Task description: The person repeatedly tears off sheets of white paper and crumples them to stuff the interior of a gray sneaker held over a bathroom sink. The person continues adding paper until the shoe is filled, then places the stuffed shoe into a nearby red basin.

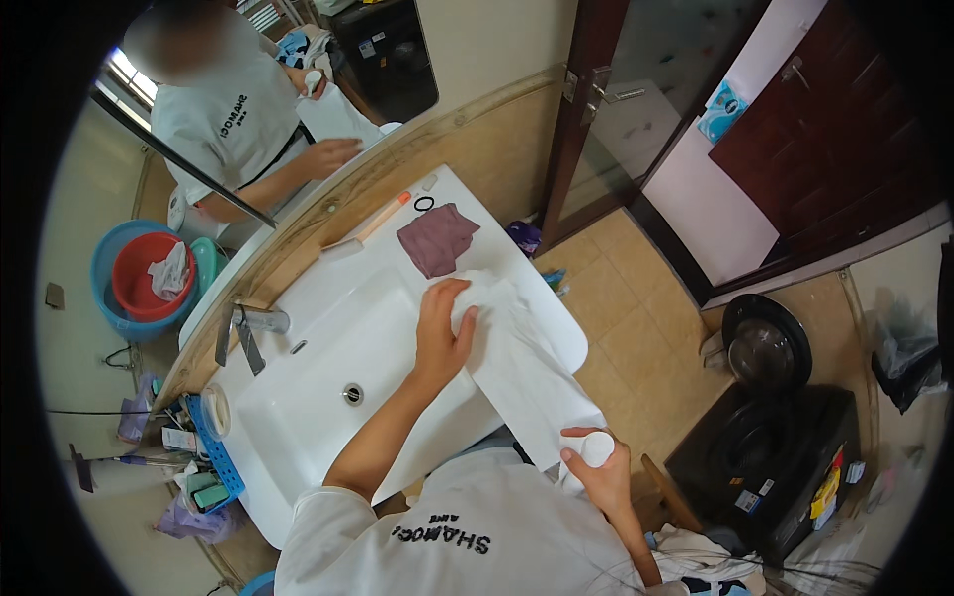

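White, soft cloth [517,358] drapes off the sink [328,397] worktop's near right edge; left hand [442,333] presses its far end flat, right hand [596,475] fingers pinch the near end. Light, limp; best held by edges.

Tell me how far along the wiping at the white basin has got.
Done: the rim near the purple cloth looks bare and clean. In hand: the left hand presses a long white paper towel sheet onto the white ceramic basin rim; the right hand holds the white towel roll. Left: the bowl; wetness cannot be told.
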Demonstrator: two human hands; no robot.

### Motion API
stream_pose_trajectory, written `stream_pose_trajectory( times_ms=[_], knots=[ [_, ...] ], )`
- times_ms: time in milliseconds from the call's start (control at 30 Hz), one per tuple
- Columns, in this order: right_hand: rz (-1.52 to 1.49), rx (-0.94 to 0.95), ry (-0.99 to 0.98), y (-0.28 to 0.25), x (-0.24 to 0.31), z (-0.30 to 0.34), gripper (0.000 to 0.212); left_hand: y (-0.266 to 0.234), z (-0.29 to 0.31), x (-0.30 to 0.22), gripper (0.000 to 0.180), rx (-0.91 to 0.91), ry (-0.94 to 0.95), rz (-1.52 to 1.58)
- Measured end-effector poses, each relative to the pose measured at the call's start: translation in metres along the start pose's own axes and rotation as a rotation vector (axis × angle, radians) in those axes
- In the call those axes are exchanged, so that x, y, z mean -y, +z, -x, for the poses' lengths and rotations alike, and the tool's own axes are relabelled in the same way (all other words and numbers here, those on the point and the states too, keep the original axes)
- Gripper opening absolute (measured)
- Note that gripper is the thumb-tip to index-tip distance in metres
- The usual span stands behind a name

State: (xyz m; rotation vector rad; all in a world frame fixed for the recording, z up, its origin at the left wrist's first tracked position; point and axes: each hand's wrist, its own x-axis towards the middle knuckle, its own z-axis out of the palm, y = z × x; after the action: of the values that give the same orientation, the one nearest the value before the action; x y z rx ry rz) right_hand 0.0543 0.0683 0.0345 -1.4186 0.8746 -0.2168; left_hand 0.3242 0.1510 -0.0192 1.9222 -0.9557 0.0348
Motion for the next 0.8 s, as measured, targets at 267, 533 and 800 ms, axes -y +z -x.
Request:
stream_pose_trajectory(
  times_ms=[267, 533, 800],
  knots=[
    [0.063, 0.071, -0.071, 0.007, 0.006, -0.009, 0.024, -0.006, 0.012, -0.030, 0.026, 0.269, 0.115, 0.046],
    [0.211, 0.155, -0.166, 0.011, 0.026, -0.018, 0.028, 0.004, 0.030, -0.032, 0.054, 0.645, 0.150, -0.140],
    [0.261, 0.248, -0.283, 0.020, 0.025, -0.045, 0.037, 0.005, 0.028, -0.033, 0.074, 0.677, 0.113, -0.172]
  ],
)
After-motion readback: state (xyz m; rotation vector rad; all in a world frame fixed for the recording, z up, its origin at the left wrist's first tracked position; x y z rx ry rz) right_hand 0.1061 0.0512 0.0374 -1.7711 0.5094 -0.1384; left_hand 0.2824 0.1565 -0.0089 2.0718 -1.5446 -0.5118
